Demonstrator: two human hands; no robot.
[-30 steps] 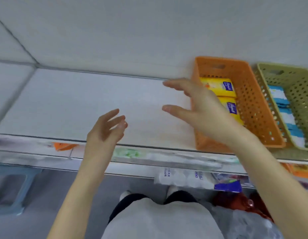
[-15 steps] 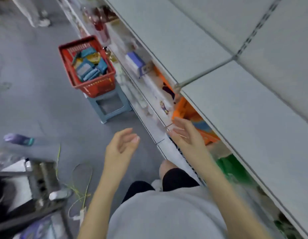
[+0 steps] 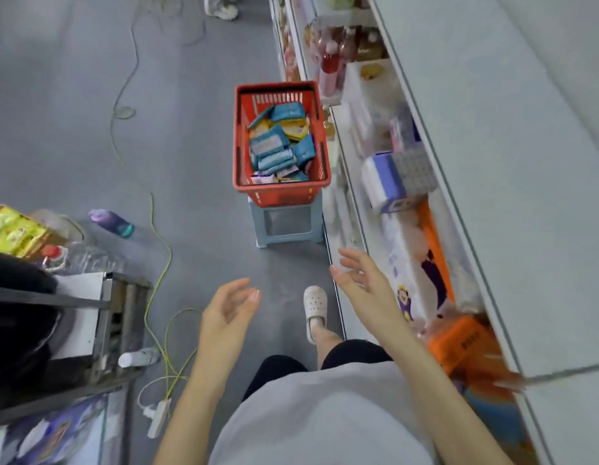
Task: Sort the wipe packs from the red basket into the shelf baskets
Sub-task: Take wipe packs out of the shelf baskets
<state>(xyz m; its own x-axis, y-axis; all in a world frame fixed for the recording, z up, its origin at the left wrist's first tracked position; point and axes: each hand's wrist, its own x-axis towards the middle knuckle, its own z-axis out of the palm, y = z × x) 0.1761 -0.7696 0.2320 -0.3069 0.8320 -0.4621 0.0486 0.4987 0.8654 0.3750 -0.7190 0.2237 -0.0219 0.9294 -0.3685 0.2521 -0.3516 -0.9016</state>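
Remaining: many wipe packs [image 3: 278, 146] fill your red basket [image 3: 238, 135].
Hands: your left hand [image 3: 226, 310] and right hand [image 3: 362, 283] spread, empty.

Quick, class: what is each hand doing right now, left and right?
Left hand: open, fingers relaxed, holding nothing.
Right hand: open, fingers spread, holding nothing.

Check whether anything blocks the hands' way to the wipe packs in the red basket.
Nothing visible does. Only floor lies between the left hand, the right hand and the red basket on its stool; the wipe packs lie uncovered inside.
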